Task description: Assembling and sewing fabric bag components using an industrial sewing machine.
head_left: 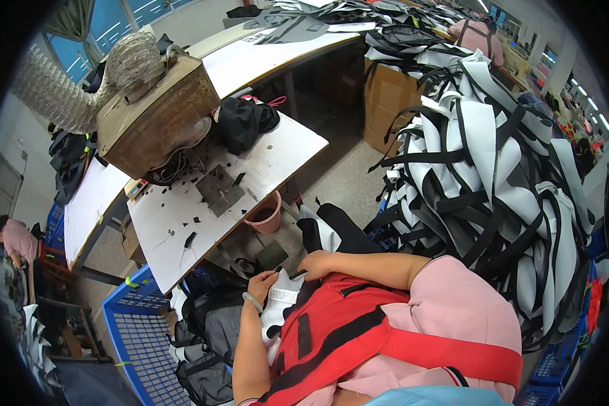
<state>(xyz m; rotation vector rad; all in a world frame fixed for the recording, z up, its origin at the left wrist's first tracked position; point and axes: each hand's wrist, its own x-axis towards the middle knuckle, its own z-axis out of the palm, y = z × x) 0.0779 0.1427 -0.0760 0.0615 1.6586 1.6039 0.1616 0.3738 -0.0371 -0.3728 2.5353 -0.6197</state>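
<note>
A white fabric piece with black edging (275, 315) lies over my lap, close to the red apron. A printed white label (283, 295) is on its upper part. My left hand (261, 284), wearing a bangle at the wrist, pinches a dark strip at the piece's left upper edge. Across from it, my right hand (314, 264) is closed on the black edging at the other side, its fingertips partly hidden. Beyond the right hand, another black and white fabric piece (326, 233) hangs down.
A rusty machine (157, 111) with a duct stands on the white table (287, 145), among black scraps. Below is a pink bucket (266, 215). A blue basket (137, 323) of black bags sits left; a tall strap pile (474, 155) rises right. Other people work farther off.
</note>
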